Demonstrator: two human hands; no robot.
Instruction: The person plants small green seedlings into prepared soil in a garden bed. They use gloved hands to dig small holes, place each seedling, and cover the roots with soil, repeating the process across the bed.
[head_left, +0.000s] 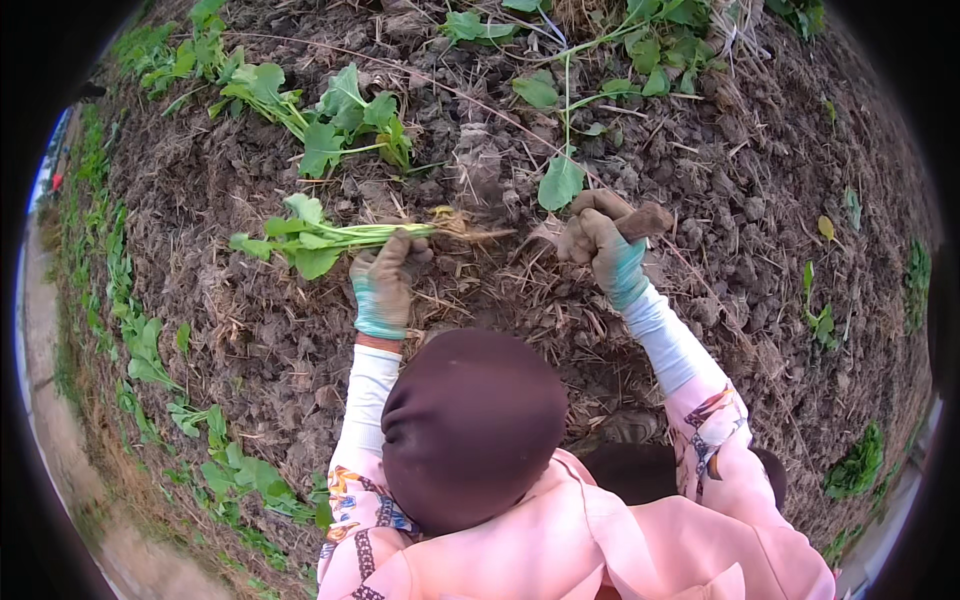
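Note:
My left hand (386, 281), in a soiled glove with a turquoise cuff, pinches a leafy green seedling bunch (337, 236) by its pale stems. The leaves point left, and the bare brown roots (472, 231) reach right above the soil. My right hand (600, 236), gloved alike, is closed around a short wooden tool handle (646, 222), whose butt sticks out to the right. The tool's working end cannot be made out. A broad green leaf (561, 182) on a long stem hangs or lies just above the right hand.
Cloddy brown soil (720, 202) mixed with straw surrounds both hands. A thin string (480, 105) runs diagonally across the bed, passing near the right hand. Loose seedlings (330, 124) lie ahead, and more plants (240, 472) line the left. A dark cap (476, 427) fills the lower middle.

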